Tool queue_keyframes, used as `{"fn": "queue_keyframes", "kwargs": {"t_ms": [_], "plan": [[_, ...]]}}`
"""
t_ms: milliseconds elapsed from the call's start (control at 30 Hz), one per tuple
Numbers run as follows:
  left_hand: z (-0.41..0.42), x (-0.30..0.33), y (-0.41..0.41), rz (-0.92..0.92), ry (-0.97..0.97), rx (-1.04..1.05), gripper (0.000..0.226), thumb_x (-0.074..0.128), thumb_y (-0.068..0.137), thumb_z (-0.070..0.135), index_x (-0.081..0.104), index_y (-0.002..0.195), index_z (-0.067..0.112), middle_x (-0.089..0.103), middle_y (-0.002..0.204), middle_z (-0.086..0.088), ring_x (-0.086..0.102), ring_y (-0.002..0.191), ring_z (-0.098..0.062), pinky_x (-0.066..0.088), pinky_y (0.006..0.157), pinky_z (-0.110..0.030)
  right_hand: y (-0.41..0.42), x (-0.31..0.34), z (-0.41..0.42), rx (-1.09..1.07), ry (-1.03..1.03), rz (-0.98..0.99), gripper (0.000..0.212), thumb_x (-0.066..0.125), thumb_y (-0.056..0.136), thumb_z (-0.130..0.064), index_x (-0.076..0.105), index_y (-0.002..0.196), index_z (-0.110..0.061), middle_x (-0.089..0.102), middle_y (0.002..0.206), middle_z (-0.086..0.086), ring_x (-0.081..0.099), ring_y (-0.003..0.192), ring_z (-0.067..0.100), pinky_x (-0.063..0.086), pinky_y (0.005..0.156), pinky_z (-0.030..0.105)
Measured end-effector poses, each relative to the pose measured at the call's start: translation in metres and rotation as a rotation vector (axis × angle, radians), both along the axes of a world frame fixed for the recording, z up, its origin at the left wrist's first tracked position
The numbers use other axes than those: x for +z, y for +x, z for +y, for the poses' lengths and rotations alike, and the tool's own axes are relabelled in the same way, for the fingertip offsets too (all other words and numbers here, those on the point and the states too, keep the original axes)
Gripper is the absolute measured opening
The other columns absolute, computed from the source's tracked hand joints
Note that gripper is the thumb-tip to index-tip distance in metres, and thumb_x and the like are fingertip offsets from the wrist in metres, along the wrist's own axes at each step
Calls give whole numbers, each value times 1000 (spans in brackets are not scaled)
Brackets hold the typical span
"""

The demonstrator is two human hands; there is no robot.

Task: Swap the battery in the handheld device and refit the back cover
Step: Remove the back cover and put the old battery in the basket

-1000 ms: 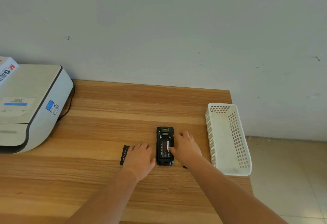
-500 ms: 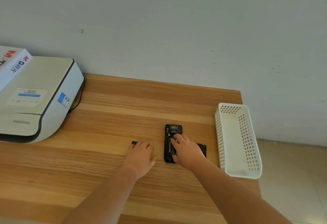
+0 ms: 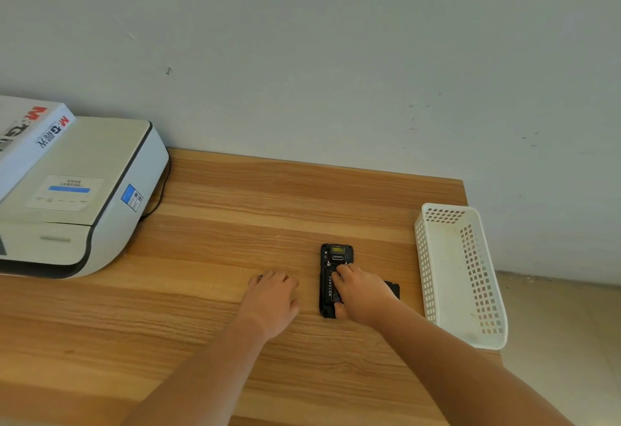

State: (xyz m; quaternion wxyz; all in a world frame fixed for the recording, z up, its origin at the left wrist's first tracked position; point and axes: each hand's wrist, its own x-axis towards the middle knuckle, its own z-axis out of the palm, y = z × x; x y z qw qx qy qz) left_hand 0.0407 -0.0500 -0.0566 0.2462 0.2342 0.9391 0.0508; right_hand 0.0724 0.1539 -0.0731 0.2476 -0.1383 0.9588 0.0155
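Note:
The black handheld device lies face down on the wooden table with its back open. A black battery with white print sits in its bay. My right hand is on the device, fingertips on the battery's upper end and thumb at the device's lower end. A flat black piece lies just right of that hand, partly hidden. My left hand lies palm down left of the device, over another black piece of which only a corner shows.
A white perforated basket stands at the table's right edge, close to the device. A white printer with a box on top fills the left side, its cable trailing behind. A grey wall runs along the table's far edge.
The bay showed a red label; the black battery now fills it. My right hand moved from the device's right side onto it, uncovering the black piece. My left hand now hides nearly all of its piece.

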Motion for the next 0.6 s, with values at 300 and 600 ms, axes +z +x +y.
{"fn": "queue_keyframes", "kwargs": {"t_ms": [300,600], "plan": [[-7,1,-2,-28,-18,35,43,45,97,43,50,136,25,53,134,4,43,126,-17,30,109,-40,6,4,2,-112,-115,-2,71,52,88,-45,31,148,-15,36,146,4,35,132,24,45,100,40],[-13,12,-13,-5,-44,90,36,38,97,51,62,103,26,58,103,7,51,105,-16,38,96,-39,7,3,-40,-756,-204,-10,55,54,92,-46,37,137,-20,32,139,9,37,126,28,49,91,38]]}}
